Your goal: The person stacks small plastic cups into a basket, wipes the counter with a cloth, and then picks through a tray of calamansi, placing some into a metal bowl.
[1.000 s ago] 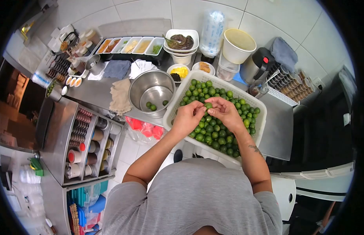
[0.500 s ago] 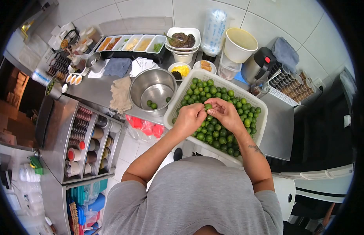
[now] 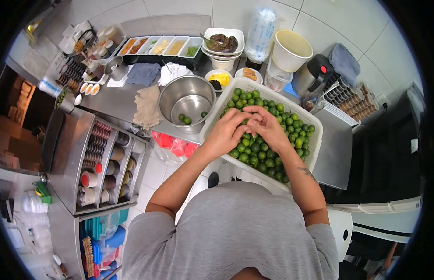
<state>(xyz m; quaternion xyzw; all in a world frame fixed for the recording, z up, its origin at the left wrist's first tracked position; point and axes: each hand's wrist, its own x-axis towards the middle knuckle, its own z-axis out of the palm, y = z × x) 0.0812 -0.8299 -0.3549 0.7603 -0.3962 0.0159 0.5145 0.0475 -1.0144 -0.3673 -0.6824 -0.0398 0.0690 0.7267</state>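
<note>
Meeting over limes [image 3: 261, 151] in basket [image 3: 315, 144]: left hand [image 3: 227, 133], right hand [image 3: 268, 128].

left hand [image 3: 226, 132] curled, fingertips meeting | right hand [image 3: 268, 127] curled, touching left

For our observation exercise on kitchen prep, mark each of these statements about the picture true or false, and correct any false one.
1. Both hands meet over the white basket of small green limes. True; the left hand and right hand are together above the fruit.
2. The steel bowl beside the basket is full to the rim with limes. False; only a few limes lie at its bottom.
3. The basket holds red tomatoes. False; it holds green limes.
4. A beige cloth lies on the counter to the left of the steel bowl. True.
5. A row of small white trays stands at the back near the tiled wall. True.
</note>
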